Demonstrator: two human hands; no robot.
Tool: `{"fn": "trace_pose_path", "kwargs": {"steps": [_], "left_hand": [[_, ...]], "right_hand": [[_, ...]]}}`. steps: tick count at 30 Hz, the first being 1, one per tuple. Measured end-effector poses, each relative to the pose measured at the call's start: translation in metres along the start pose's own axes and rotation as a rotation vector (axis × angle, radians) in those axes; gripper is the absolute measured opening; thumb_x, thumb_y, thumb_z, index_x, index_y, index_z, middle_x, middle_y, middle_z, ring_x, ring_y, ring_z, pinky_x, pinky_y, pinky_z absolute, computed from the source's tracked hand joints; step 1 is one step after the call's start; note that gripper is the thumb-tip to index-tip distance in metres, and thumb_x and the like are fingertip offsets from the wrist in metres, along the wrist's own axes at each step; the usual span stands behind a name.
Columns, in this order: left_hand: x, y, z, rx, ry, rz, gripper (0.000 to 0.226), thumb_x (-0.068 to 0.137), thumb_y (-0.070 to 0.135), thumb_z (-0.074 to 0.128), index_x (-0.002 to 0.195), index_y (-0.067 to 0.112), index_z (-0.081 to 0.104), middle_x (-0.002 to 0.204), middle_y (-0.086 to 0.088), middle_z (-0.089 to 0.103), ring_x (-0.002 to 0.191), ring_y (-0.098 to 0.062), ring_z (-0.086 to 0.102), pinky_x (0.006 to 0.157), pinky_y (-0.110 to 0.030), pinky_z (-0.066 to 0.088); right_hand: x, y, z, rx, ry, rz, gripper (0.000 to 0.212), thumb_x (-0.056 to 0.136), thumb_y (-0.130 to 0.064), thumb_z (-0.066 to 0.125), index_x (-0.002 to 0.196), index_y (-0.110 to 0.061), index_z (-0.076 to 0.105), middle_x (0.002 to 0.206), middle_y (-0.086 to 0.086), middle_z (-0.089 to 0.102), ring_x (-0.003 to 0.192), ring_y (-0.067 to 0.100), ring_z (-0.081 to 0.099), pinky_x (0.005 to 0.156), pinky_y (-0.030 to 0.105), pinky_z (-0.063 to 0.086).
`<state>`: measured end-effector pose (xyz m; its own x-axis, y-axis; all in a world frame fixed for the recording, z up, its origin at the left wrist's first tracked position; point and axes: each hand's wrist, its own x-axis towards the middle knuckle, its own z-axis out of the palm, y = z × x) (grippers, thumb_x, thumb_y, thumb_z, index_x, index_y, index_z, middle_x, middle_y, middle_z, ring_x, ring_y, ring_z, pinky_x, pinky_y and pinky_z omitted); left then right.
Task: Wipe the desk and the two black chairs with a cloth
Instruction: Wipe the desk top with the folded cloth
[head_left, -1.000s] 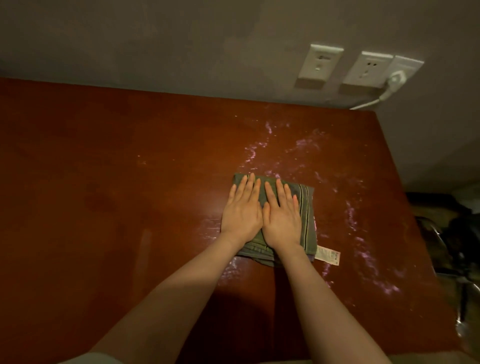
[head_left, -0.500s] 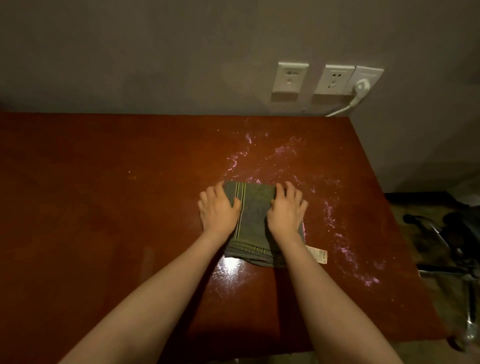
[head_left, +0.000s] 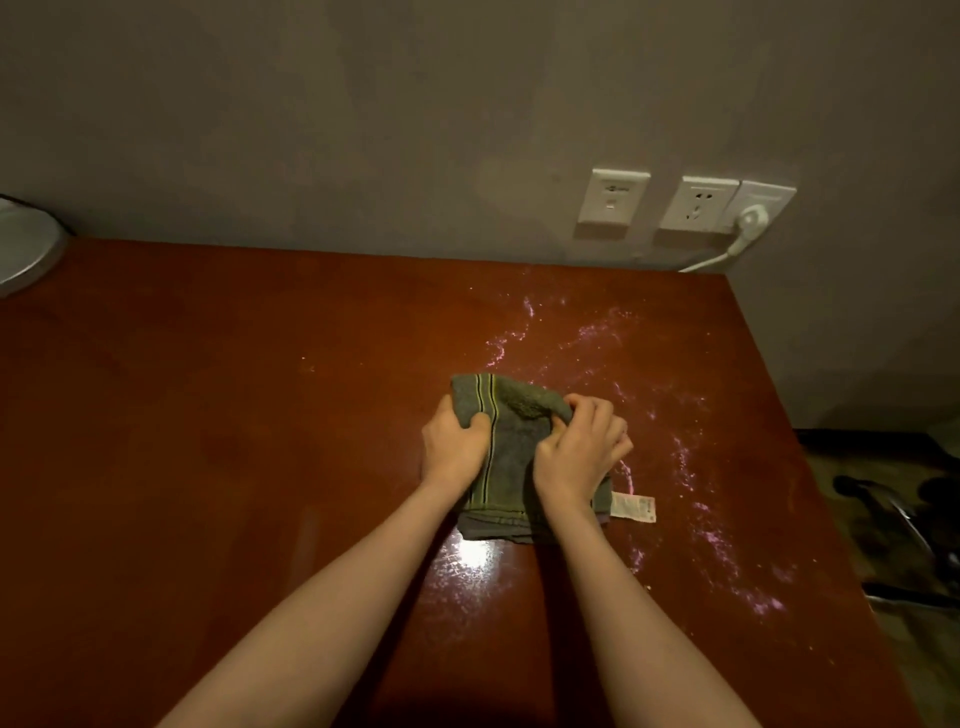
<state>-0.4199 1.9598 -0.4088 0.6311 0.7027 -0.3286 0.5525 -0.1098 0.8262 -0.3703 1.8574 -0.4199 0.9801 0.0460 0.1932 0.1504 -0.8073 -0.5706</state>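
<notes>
OK, left to right. Far left edge: pale round disc (head_left: 23, 254), cut off by the frame, can't tell what it is. Glossy red-brown wooden worktop (head_left: 208, 441) fills most of my view.

Left hand (head_left: 452, 449) grips the left edge of the folded grey-green terry cloth with dark and yellow stripes (head_left: 514, 447), fingers (head_left: 475, 422) curled onto it. Cloth sits right of centre on the worktop, flat at my end, far end bunched up off the surface. Right hand (head_left: 579, 454) pinches that raised far-right fold, fingers (head_left: 589, 410) clamped on fabric. White care label (head_left: 632, 506) sticks out at the cloth's near right corner.

Key relation: cloth's long axis runs away from me, one hand on each flank, and the whitish-pink powder streaks (head_left: 685, 467) lie to its right and beyond it. Right hand is nearer the mess, so I judge the next stroke goes right and outward. Risk: shoving powder off the right edge.

Wall behind: white sockets (head_left: 613, 202), white plug (head_left: 748, 223) seated in the rightmost. Far right on the floor, what looks like a black chair frame (head_left: 904, 514), too dim to be sure.
</notes>
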Motion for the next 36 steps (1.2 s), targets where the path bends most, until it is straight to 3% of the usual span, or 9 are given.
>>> {"fn": "trace_pose_path", "kwargs": {"steps": [4,14,17,21,25,28,31,34,36], "left_hand": [[0.014,-0.013,-0.035,-0.046,0.098,0.0,0.012,0.087,0.014,0.05,0.089,0.022,0.058,0.09,-0.003,0.061,0.09,-0.027,0.059,0.077,-0.031,0.046],[0.046,-0.056,-0.135,-0.062,0.327,-0.05,0.012,0.086,0.011,0.051,0.089,0.021,0.058,0.083,0.0,0.06,0.081,-0.026,0.057,0.069,-0.028,0.04],[0.058,-0.063,-0.159,-0.067,0.334,-0.077,0.015,0.087,0.012,0.052,0.098,0.019,0.059,0.087,0.0,0.06,0.085,-0.025,0.058,0.07,-0.026,0.039],[0.085,-0.075,-0.184,-0.013,0.295,-0.104,0.036,0.086,0.022,0.055,0.121,0.013,0.053,0.112,-0.008,0.062,0.101,-0.03,0.059,0.082,-0.038,0.05],[0.111,-0.079,-0.197,0.061,0.273,-0.063,0.019,0.086,0.018,0.058,0.098,0.015,0.044,0.088,-0.005,0.059,0.066,-0.021,0.057,0.061,-0.035,0.045],[0.125,-0.084,-0.196,0.091,0.271,-0.013,0.034,0.085,0.012,0.06,0.113,0.016,0.04,0.109,-0.008,0.057,0.089,-0.024,0.059,0.076,-0.039,0.049],[0.134,-0.091,-0.19,0.252,0.34,0.174,0.058,0.083,0.002,0.058,0.135,0.011,0.035,0.141,-0.009,0.037,0.128,-0.025,0.037,0.105,-0.034,0.033],[0.14,-0.096,-0.183,0.466,0.138,0.323,0.06,0.095,0.01,0.042,0.149,0.012,0.016,0.158,-0.007,0.007,0.145,-0.021,0.007,0.117,-0.034,0.009],[0.144,-0.104,-0.178,0.643,0.007,0.32,0.054,0.102,0.023,0.025,0.15,0.015,0.003,0.158,-0.004,-0.008,0.145,-0.018,-0.009,0.116,-0.032,-0.004]], "right_hand": [[-0.011,-0.033,0.014,0.053,-0.011,-0.098,0.03,0.074,0.005,0.057,0.1,-0.01,0.058,0.104,0.006,0.052,0.102,0.025,0.042,0.088,0.032,0.018],[-0.045,-0.129,0.075,0.097,-0.145,-0.243,0.028,0.076,0.001,0.058,0.102,-0.011,0.059,0.104,0.005,0.052,0.101,0.024,0.042,0.09,0.034,0.019],[-0.05,-0.151,0.092,0.074,-0.191,-0.264,0.028,0.079,-0.001,0.056,0.105,-0.011,0.058,0.108,0.005,0.05,0.104,0.024,0.041,0.093,0.034,0.02],[-0.047,-0.176,0.117,0.017,-0.212,-0.262,0.026,0.085,-0.005,0.054,0.11,-0.012,0.057,0.113,0.006,0.049,0.108,0.025,0.04,0.093,0.035,0.021],[-0.034,-0.19,0.143,-0.081,-0.241,-0.257,0.028,0.09,-0.012,0.052,0.117,-0.015,0.054,0.118,0.004,0.047,0.112,0.023,0.038,0.096,0.035,0.02],[-0.026,-0.194,0.157,-0.135,-0.252,-0.259,0.031,0.09,-0.013,0.052,0.121,-0.015,0.054,0.123,0.006,0.046,0.115,0.024,0.037,0.097,0.037,0.019],[-0.028,-0.197,0.167,-0.178,-0.254,-0.321,0.05,0.084,-0.007,0.06,0.132,-0.012,0.049,0.138,0.012,0.042,0.128,0.029,0.037,0.105,0.044,0.022],[-0.042,-0.201,0.179,-0.156,-0.32,-0.534,0.056,0.08,-0.006,0.064,0.134,-0.006,0.049,0.143,0.017,0.042,0.133,0.033,0.039,0.11,0.048,0.026],[-0.05,-0.198,0.185,-0.175,-0.426,-0.625,0.049,0.095,-0.017,0.048,0.142,-0.012,0.039,0.153,0.013,0.028,0.142,0.029,0.023,0.115,0.039,0.008]]}}
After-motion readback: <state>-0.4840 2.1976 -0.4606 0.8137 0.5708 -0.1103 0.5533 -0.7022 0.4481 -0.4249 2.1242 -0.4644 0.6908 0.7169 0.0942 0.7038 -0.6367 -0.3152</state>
